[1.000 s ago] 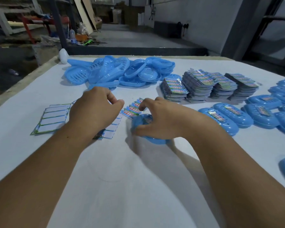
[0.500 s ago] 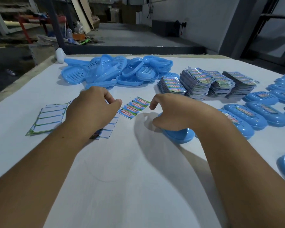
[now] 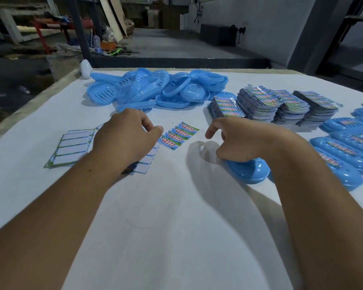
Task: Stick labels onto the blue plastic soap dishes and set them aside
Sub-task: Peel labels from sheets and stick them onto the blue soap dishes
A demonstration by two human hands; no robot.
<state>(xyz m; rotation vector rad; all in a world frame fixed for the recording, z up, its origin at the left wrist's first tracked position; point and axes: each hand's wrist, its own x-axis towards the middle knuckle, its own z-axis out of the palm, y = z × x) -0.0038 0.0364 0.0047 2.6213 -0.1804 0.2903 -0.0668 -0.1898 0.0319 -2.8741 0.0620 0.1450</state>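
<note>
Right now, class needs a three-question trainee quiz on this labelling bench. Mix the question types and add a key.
1. True or false: the right hand rests on a blue soap dish.
2. Multiple choice: the strip of colourful labels lies (A) between the hands, (B) on the pile of unlabelled dishes, (C) on the floor.
3. Fill in: the labelled dishes lie to the person's ____.

Key: 1 true; 2 A; 3 right.
</note>
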